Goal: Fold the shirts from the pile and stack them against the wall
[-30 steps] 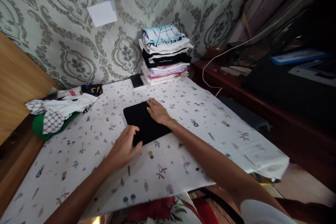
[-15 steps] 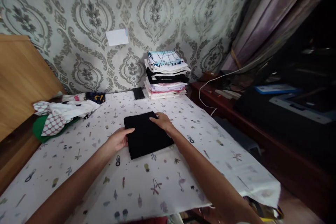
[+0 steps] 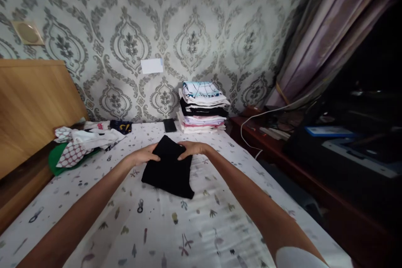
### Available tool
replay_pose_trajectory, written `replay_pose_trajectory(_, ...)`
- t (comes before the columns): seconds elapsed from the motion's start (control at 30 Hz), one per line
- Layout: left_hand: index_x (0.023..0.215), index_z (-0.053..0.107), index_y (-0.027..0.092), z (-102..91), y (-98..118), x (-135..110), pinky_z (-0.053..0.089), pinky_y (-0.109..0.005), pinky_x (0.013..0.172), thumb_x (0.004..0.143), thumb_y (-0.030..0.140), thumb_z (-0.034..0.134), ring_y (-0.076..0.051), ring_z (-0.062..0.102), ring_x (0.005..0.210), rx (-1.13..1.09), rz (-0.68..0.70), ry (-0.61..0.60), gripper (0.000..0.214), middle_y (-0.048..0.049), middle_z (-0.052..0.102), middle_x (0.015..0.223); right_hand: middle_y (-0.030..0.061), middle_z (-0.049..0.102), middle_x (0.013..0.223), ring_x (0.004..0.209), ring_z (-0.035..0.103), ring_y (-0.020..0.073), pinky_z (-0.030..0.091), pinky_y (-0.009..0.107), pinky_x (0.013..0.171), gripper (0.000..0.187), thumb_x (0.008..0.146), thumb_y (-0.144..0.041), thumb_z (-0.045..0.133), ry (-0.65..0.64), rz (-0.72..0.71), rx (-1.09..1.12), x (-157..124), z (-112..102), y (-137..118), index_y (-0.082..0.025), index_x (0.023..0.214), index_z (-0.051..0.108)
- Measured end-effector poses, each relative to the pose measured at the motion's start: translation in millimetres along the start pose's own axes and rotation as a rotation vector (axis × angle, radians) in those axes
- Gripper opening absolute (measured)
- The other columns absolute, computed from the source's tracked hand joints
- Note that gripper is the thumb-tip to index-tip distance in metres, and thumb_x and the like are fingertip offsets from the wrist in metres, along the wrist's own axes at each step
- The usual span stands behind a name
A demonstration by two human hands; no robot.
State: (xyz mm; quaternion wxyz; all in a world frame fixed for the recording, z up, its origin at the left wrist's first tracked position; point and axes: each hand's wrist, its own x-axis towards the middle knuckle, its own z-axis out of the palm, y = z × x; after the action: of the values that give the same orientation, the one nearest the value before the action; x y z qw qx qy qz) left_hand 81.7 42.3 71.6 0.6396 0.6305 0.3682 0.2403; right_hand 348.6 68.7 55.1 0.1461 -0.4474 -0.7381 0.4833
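Note:
A folded black garment point(image 3: 169, 169) is between my two hands, over the patterned white sheet point(image 3: 150, 234). Its far edge narrows to a corner, and its near edge is wider. My left hand point(image 3: 145, 155) grips the left side, thumb on top and fingers mostly hidden beneath. On the right side, my right hand point(image 3: 192, 149) holds it in the same way, thumb across the upper face. Whether the cloth rests on the sheet or hangs just over it, I cannot tell. Beyond it stands a stack of folded clothes point(image 3: 204, 111), a blue-and-white printed piece on top.
A dark phone-like object point(image 3: 170, 125) lies left of the stack. Loose clothes point(image 3: 91, 140) and a green item point(image 3: 56, 159) lie at the left by a wooden board point(image 3: 37, 109). A white cable point(image 3: 243, 130) trails over the dark red furniture point(image 3: 266, 138) at right.
The black garment has been turned, so a corner now points away from me. Both hands have shifted with it, still holding its sides. The view has tilted upward.

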Motion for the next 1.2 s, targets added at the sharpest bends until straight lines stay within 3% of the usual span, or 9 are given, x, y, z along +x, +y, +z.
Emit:
replay_pose_trajectory(0.2,0.117,0.065,0.022,4.0,-23.1,-9.3,0.052,-0.027,0.063,0.064,0.050,0.085,-0.021,0.071,0.076,-0.123,-0.091,0.216,0.064,-0.0032,0.075,0.085,0.0002,0.073,0.081,0.074,0.066,0.0160,0.052,0.027,0.073,0.048,0.056,-0.044,0.087,0.118,0.012,0.334,-27.7,6.9,18.0,-0.015,0.091,0.072)
replay_pose_trajectory(0.3,0.105,0.064,0.016,6.9,-49.4,-20.7,0.054,-0.032,0.057,0.062,0.071,0.077,-0.026,0.072,0.069,-0.188,-0.237,0.147,0.071,-0.0072,0.073,0.077,-0.0021,0.067,0.074,0.066,0.059,0.0137,0.046,0.026,0.064,0.042,0.063,-0.052,0.081,0.276,-0.043,0.384,-44.4,19.0,34.2,-0.017,0.080,0.067)
replay_pose_trajectory(0.53,0.116,0.051,0.020,20.1,-46.2,-24.6,0.052,-0.027,0.048,0.052,0.031,0.088,-0.023,0.072,0.060,-0.230,-0.267,0.147,0.075,0.0001,0.069,0.077,-0.0045,0.053,0.063,0.056,0.046,0.0103,0.035,0.024,0.055,0.049,0.067,-0.065,0.076,0.414,-0.124,0.425,-73.5,23.1,34.0,-0.019,0.071,0.058)
replay_pose_trajectory(0.67,0.108,0.055,0.018,18.8,18.9,16.4,0.048,-0.023,0.045,0.059,0.026,0.084,-0.018,0.069,0.055,-0.175,-0.046,0.194,0.058,0.0014,0.066,0.071,-0.0022,0.057,0.067,0.063,0.052,0.0131,0.042,0.026,0.060,0.048,0.071,-0.065,0.074,0.656,-0.273,0.322,-89.2,-21.4,14.6,-0.018,0.072,0.061)
replay_pose_trajectory(0.8,0.089,0.054,0.018,13.5,138.4,84.4,0.049,-0.021,0.047,0.066,0.019,0.082,-0.014,0.064,0.050,-0.146,0.236,0.221,0.036,0.0034,0.060,0.061,0.0019,0.067,0.078,0.073,0.060,0.0177,0.050,0.030,0.070,0.045,0.070,-0.061,0.075,0.940,-0.412,0.283,-89.0,-114.3,-20.4,-0.018,0.083,0.067)
replay_pose_trajectory(0.9,0.097,0.052,0.018,10.5,218.5,131.9,0.055,-0.025,0.054,0.072,0.018,0.079,-0.014,0.066,0.055,-0.179,0.399,0.337,0.037,0.0015,0.062,0.071,0.0029,0.070,0.077,0.074,0.063,0.0193,0.053,0.031,0.071,0.044,0.074,-0.060,0.068,1.214,-0.261,0.099,-67.2,-197.1,-51.1,-0.017,0.088,0.067)
replay_pose_trajectory(0.97,0.104,0.049,0.020,9.0,238.1,150.9,0.056,-0.025,0.056,0.075,0.022,0.078,-0.014,0.068,0.062,-0.172,0.462,0.450,0.041,0.0003,0.063,0.081,0.0024,0.070,0.077,0.076,0.064,0.0201,0.053,0.031,0.073,0.037,0.077,-0.053,0.066,1.274,-0.170,0.030,-43.5,-241.8,-63.5,-0.017,0.089,0.068)
replay_pose_trajectory(1.07,0.106,0.047,0.021,12.6,199.6,151.6,0.054,-0.022,0.052,0.077,0.030,0.076,-0.014,0.068,0.068,-0.118,0.443,0.502,0.042,-0.0017,0.060,0.092,0.0050,0.072,0.081,0.085,0.067,0.0243,0.053,0.034,0.080,0.025,0.080,-0.039,0.063,1.274,-0.030,-0.077,-7.5,-277.5,-61.0,-0.016,0.088,0.070)
replay_pose_trajectory(1.2,0.110,0.050,0.022,30.0,71.9,112.5,0.047,-0.018,0.041,0.076,0.046,0.071,-0.020,0.069,0.079,0.031,0.337,0.341,0.047,-0.0051,0.058,0.098,0.0145,0.072,0.108,0.110,0.064,0.0280,0.046,0.037,0.099,0.025,0.081,-0.025,0.062,1.258,0.094,-0.260,13.8,-282.0,-39.4,-0.013,0.102,0.071)
